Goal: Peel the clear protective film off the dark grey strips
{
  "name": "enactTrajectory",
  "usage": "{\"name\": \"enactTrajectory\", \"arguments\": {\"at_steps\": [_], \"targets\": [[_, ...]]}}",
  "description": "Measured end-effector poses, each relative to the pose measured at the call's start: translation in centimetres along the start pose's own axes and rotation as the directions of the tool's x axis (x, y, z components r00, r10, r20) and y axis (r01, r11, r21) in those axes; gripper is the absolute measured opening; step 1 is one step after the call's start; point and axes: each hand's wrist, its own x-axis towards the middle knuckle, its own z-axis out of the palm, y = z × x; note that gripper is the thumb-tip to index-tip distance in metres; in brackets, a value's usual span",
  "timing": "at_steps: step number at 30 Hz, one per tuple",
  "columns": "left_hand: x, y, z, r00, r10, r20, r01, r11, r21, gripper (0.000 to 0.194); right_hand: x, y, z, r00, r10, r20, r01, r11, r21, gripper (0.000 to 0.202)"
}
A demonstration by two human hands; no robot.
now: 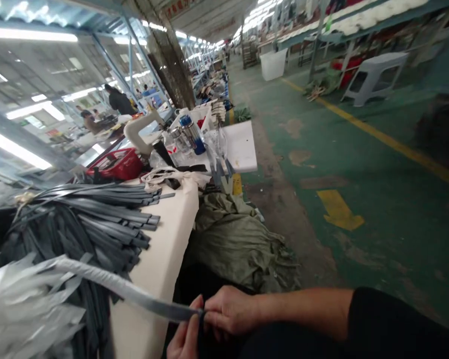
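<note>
A long grey strip (134, 294) curves from the pile on the left down to my hands. My left hand (185, 336) pinches it close to its end, between thumb and fingers. Right beside it, my right hand (230, 310) is closed with its fingertips at the very end of the strip. The two hands almost touch, just past the table's edge. A thick bundle of dark grey strips (115, 219) is fanned over the pale table (172, 234). White plastic wrapping (30, 309) covers part of the near left.
A red basket (121, 164) and a blue-topped bottle (192, 134) stand farther along the bench. Olive-green cloth (243, 239) is heaped beside the table. On the right, a grey stool (376, 75) stands by the green floor's yellow line. Distant people (119, 102) are at left.
</note>
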Motion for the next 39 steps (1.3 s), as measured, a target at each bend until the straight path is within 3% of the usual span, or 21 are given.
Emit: {"name": "enactTrajectory", "arguments": {"at_steps": [4,9,13,17,19,21,23,25,26,28,31,33,36,39], "targets": [[-0.6,-0.3,0.2,0.995,-0.073,-0.066,0.068,0.994,-0.083,0.046,-0.1,-1.5,-0.9,0.989,-0.141,-0.042,0.139,0.989,-0.059,0.021],[-0.5,0.9,-0.4,0.985,-0.008,-0.175,-0.022,0.985,-0.17,0.044,-1.0,-0.9,-0.7,0.997,-0.081,-0.019,0.079,0.993,-0.083,0.026],[-0.4,1.2,0.8,0.998,0.029,-0.059,-0.034,0.996,-0.083,0.041,-0.1,-0.1,-0.4,0.995,-0.062,-0.08,0.055,0.995,-0.088,0.039],[-0.8,2.1,1.0,0.996,0.08,-0.026,-0.081,0.995,-0.066,0.038,0.5,-0.2,-2.0,0.978,-0.171,-0.118,0.154,0.978,-0.141,0.039],[-1.2,2.8,0.6,0.995,0.09,-0.045,-0.094,0.99,-0.105,0.036,1.1,-0.3,-3.2,0.925,-0.284,-0.253,0.225,0.945,-0.238,0.033],[-1.7,3.4,0.5,0.997,0.08,-0.009,-0.08,0.981,-0.174,0.036,2.4,-0.7,-4.2,0.825,-0.463,-0.324,0.322,0.856,-0.404,0.036],[-2.2,3.7,0.8,0.995,0.068,0.069,-0.051,0.974,-0.22,0.035,4.3,-1.5,-4.7,0.737,-0.636,-0.23,0.435,0.707,-0.558,0.038],[-2.6,3.8,1.2,0.987,0.071,0.144,-0.041,0.979,-0.2,0.035,6.6,-2.8,-5.0,0.676,-0.734,-0.069,0.558,0.571,-0.602,0.031],[-2.6,3.7,1.4,0.981,0.074,0.178,-0.042,0.983,-0.181,0.038,7.6,-3.5,-5.1,0.65,-0.76,-0.006,0.617,0.532,-0.58,0.027],[-2.3,3.6,1.5,0.969,0.064,0.238,-0.02,0.983,-0.183,0.051,8.8,-4.9,-5.4,0.63,-0.776,0.025,0.698,0.551,-0.457,0.024],[-0.5,4.0,1.0,0.969,0.014,0.249,0.082,0.926,-0.369,0.071,8.2,-6.6,-6.2,0.7,-0.699,-0.145,0.68,0.715,-0.164,0.028],[1.2,5.2,0.3,0.985,-0.001,0.175,0.095,0.843,-0.529,0.071,6.2,-7.7,-6.9,0.766,-0.606,-0.212,0.622,0.783,0.011,0.03],[3.8,8.3,-0.9,1.0,0.011,-0.011,-0.016,0.755,-0.656,0.051,2.1,-8.7,-7.5,0.863,-0.497,-0.092,0.504,0.839,0.204,0.039],[5.8,11.3,-2.3,0.973,0.036,-0.228,-0.183,0.723,-0.667,0.03,-1.7,-8.3,-7.6,0.929,-0.355,0.101,0.315,0.905,0.285,0.05]]}}
